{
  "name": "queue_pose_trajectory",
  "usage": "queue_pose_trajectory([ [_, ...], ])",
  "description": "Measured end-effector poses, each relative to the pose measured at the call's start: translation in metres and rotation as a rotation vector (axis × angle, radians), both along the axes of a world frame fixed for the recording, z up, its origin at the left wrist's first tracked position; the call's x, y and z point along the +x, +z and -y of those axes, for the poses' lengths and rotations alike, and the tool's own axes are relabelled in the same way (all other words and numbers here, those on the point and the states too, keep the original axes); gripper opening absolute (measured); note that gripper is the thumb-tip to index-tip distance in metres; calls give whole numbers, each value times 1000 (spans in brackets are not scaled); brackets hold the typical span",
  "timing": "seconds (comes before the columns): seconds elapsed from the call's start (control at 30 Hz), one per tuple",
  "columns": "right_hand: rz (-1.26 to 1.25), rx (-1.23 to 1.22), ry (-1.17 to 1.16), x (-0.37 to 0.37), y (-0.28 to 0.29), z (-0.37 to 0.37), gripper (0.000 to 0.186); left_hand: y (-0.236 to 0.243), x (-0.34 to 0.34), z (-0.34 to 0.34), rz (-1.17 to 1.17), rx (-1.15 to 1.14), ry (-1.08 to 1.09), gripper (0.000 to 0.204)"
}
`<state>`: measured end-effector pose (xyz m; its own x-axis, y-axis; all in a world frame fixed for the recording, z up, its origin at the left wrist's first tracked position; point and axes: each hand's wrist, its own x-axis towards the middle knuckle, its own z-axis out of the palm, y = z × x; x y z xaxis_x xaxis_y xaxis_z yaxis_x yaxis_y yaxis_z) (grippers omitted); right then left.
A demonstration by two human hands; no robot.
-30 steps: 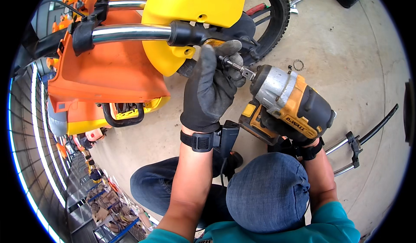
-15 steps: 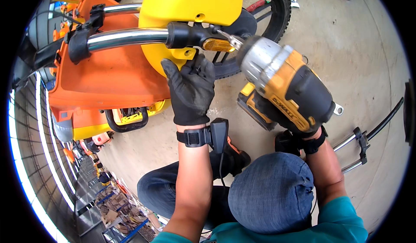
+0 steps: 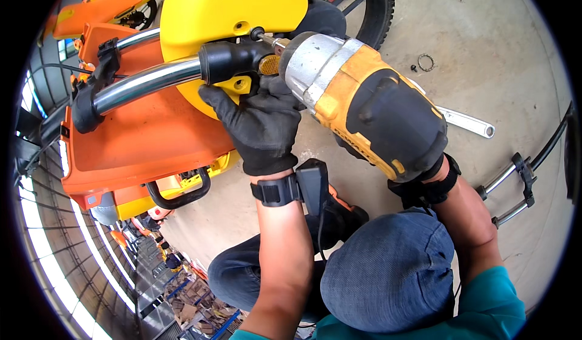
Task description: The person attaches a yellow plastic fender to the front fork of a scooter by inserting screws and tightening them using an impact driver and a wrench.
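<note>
My right hand (image 3: 351, 148), in a black glove and mostly hidden by the tool, grips a yellow and black cordless impact driver (image 3: 388, 109). Its bit points at a dark bolt head (image 3: 257, 32) at the yellow fender (image 3: 236, 0) edge and looks seated on it. Below the black fork clamp (image 3: 230, 61), my gloved left hand (image 3: 260, 124) closes around the fender's lower tab (image 3: 240, 85). Its thumb lies left of the tab, the folded fingers right of it, their tips partly hidden. An amber reflector (image 3: 268, 65) sits between clamp and driver.
A spoked wheel with black tyre (image 3: 379, 12) lies beyond the fender. On the concrete floor are a wrench (image 3: 467, 121), a small ring (image 3: 426, 63) and, at right, a chrome fork assembly (image 3: 509, 188). An orange body panel (image 3: 145, 134) fills the left side.
The driver has moved left and forward, its bit now at the bolt. My left hand has pushed up against the fender tab. The view has shifted, showing more of the wrench.
</note>
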<state>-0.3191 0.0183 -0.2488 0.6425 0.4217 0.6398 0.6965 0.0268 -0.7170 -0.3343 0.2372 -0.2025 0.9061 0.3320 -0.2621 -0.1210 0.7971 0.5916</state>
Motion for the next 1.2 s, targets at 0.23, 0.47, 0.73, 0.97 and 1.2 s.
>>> queue_pose_trajectory([
  [0.23,-37,-149,-45,-5,7,-3,43,16,3,10,-87,30,20,62],
  [0.47,-749,202,379,-13,0,13,52,9,8,23,80,-87,31,56],
  [0.73,-311,-52,165,-9,-7,3,53,-4,3,12,193,-174,-82,57],
  [0.97,-196,-128,69,-2,-4,-1,49,-7,0,8,153,-130,-87,60],
  [1.2,-143,-172,39,1,-7,-7,49,-6,2,9,128,-79,-65,60],
])
